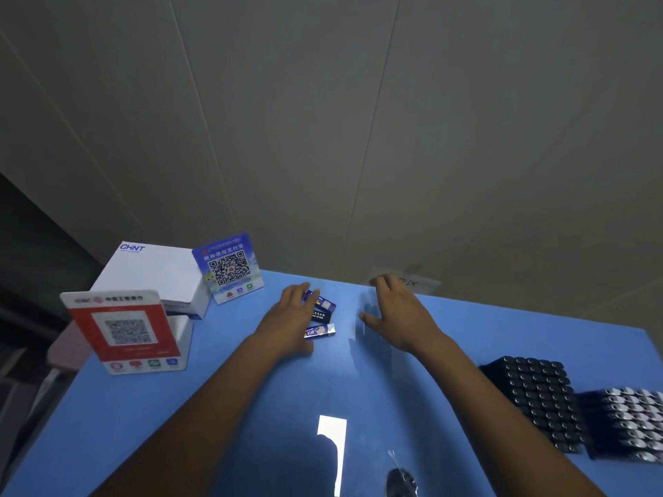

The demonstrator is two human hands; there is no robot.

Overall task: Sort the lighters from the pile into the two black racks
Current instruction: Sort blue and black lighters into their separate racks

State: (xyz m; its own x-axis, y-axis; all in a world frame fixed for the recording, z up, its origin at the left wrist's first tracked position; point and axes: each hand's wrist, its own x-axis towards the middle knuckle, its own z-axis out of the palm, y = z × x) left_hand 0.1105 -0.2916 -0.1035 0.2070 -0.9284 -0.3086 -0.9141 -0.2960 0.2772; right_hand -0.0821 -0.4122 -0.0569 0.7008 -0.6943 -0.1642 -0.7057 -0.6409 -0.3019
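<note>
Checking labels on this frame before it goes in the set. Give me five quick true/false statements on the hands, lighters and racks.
1. The left hand lies on the pile of lighters. True.
2. The right hand grips a lighter. False: it is spread open, fingers apart, with nothing in it.
3. Both black racks sit on the person's right side of the blue table. True; the second rack is beside the first.
4. The racks are empty. False: rows of lighter tops fill both.
5. The red QR sign stands between the two hands. False: it is far to the left, in front of the white box.
</note>
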